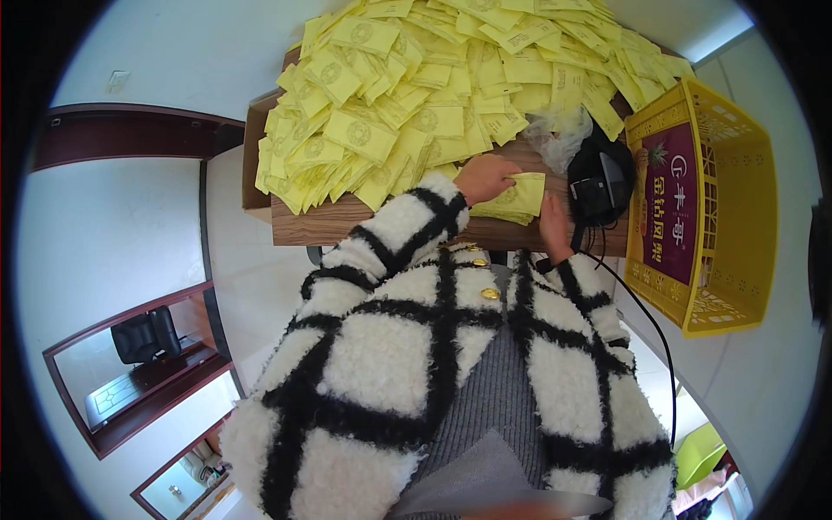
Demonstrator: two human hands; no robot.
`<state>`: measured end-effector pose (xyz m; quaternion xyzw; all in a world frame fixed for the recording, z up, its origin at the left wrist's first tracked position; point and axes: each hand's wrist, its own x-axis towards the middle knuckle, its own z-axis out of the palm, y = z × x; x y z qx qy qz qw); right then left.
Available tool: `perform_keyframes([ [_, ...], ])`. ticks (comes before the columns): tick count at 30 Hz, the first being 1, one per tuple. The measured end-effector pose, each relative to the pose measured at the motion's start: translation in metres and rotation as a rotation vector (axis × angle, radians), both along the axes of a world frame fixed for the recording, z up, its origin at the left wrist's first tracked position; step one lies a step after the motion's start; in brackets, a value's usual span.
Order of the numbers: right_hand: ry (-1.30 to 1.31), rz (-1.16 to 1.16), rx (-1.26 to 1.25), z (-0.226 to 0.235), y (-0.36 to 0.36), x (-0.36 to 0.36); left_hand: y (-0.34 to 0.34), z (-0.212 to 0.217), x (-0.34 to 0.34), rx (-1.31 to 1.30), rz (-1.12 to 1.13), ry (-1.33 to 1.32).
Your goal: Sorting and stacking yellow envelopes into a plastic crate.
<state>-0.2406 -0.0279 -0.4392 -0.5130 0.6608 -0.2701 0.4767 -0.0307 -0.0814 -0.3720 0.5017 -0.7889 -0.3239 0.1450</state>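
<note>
Both your forearms come up from the lower edge in fluffy white sleeves crossed with black checks, and they converge toward the middle of the view. Your left hand point(485, 178) reaches forward past its cuff, palm down, fingers curled and pressed flat at the tips. Your right hand point(555, 227) sits just beside it, nearer your body, turned on its edge with the fingers held together and pointing forward. The two hands are close but not touching.

small stack of yellow paper packets point(516, 198), lying flat at wooden table's near edge, beneath both hands
</note>
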Motion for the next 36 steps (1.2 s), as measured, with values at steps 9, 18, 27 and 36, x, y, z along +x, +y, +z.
perform_keyframes([
  [9,-0.019,-0.031,0.024,-0.010,0.006,0.002,0.018,0.000,-0.001,-0.061,-0.070,-0.133],
  [18,0.060,-0.001,-0.062,-0.005,0.003,0.001,0.034,0.018,-0.001,-0.062,-0.159,-0.431],
  [27,0.111,0.020,-0.045,0.001,0.005,0.006,0.041,0.008,-0.005,-0.098,-0.114,-0.490],
  [36,0.324,0.202,-0.469,0.049,-0.006,0.016,0.042,-0.006,-0.005,-0.133,-0.080,-0.473],
])
